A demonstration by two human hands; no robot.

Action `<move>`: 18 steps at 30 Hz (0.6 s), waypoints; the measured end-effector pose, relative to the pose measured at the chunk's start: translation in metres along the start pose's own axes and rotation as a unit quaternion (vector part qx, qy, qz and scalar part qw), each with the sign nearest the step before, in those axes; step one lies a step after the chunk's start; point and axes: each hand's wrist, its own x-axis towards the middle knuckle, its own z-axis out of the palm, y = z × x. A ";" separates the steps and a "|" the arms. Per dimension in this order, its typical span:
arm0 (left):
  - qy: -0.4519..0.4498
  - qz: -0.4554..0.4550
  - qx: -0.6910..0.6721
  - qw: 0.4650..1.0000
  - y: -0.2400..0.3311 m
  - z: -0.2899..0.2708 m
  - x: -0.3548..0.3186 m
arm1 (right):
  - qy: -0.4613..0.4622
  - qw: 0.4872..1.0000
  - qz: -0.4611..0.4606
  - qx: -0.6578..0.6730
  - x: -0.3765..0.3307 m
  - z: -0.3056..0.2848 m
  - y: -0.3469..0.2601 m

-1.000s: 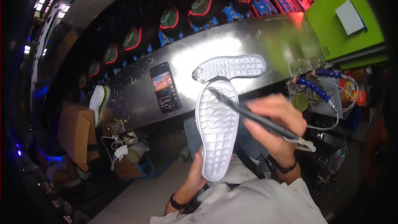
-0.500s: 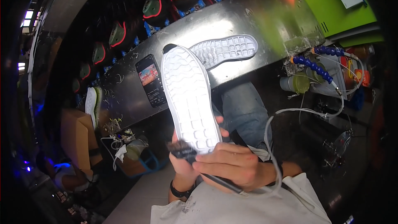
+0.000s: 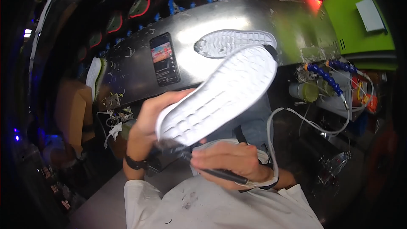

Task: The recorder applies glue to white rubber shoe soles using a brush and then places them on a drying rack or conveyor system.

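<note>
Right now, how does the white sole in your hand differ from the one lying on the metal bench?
The held sole is lifted and tilted, gripped by the left hand; the bench sole lies flat, untouched. The held sole looks bright white and larger, being nearer; the bench sole looks greyer, more translucent. Both show ribbed tread facing up.

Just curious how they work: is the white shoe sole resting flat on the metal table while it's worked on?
No, the left hand holds the sole up, above the table.

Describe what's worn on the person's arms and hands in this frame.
Both hands bare, no gloves. Left hand has a dark band at its wrist. Right hand has a dark band too, partly hidden by a white cable. White speckled garment at the lower edge.
</note>
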 end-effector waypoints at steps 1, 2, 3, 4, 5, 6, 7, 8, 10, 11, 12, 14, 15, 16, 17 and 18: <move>-0.009 0.032 -0.014 0.999 0.007 -0.012 -0.013 | -0.077 0.995 0.049 0.038 0.001 -0.011 0.002; -0.008 0.073 -0.025 0.997 0.009 -0.018 -0.037 | -0.159 0.972 0.031 0.168 0.010 -0.025 0.010; -0.051 0.142 -0.019 0.988 0.004 -0.012 -0.050 | -0.178 0.956 0.011 0.231 0.003 -0.030 0.024; 0.129 0.276 -0.109 0.946 -0.021 0.016 -0.059 | -0.201 0.934 -0.010 0.294 -0.002 -0.034 0.032; 0.153 0.316 0.074 0.934 -0.042 0.017 -0.065 | -0.157 0.933 0.011 0.323 -0.005 -0.043 0.029; 0.147 0.336 0.250 0.896 -0.058 -0.005 -0.045 | -0.099 0.939 0.038 0.327 -0.013 -0.056 0.035; -0.063 0.279 -0.010 0.958 -0.069 -0.026 -0.027 | 0.001 0.932 0.044 0.360 -0.019 -0.063 0.038; -0.265 0.183 -0.266 0.908 -0.078 -0.045 -0.011 | 0.101 0.913 0.051 0.392 -0.022 -0.063 0.044; -0.176 0.183 -0.271 0.928 -0.095 -0.042 0.009 | 0.234 0.931 0.079 0.267 -0.012 -0.063 0.042; -0.121 0.206 -0.241 0.941 -0.104 -0.044 0.019 | 0.244 0.954 0.066 0.163 -0.009 -0.063 0.044; -0.067 0.228 -0.212 0.948 -0.112 -0.047 0.029 | 0.247 0.954 0.063 0.158 -0.004 -0.061 0.043; -0.066 0.217 -0.227 0.947 -0.122 -0.039 0.032 | 0.190 0.973 -0.039 -0.124 0.010 -0.058 0.035; -0.052 0.235 -0.224 0.945 -0.126 -0.031 0.031 | 0.169 0.964 -0.057 -0.199 0.021 -0.058 0.023; -0.038 0.249 -0.218 0.943 -0.130 -0.024 0.030 | 0.166 0.952 -0.053 -0.250 0.031 -0.056 0.015; -0.045 0.257 -0.222 0.939 -0.132 -0.017 0.029 | 0.180 0.942 -0.055 -0.279 0.041 -0.052 0.016; -0.045 0.253 -0.218 0.942 -0.134 -0.018 0.028 | 0.193 0.932 -0.059 -0.302 0.051 -0.046 0.021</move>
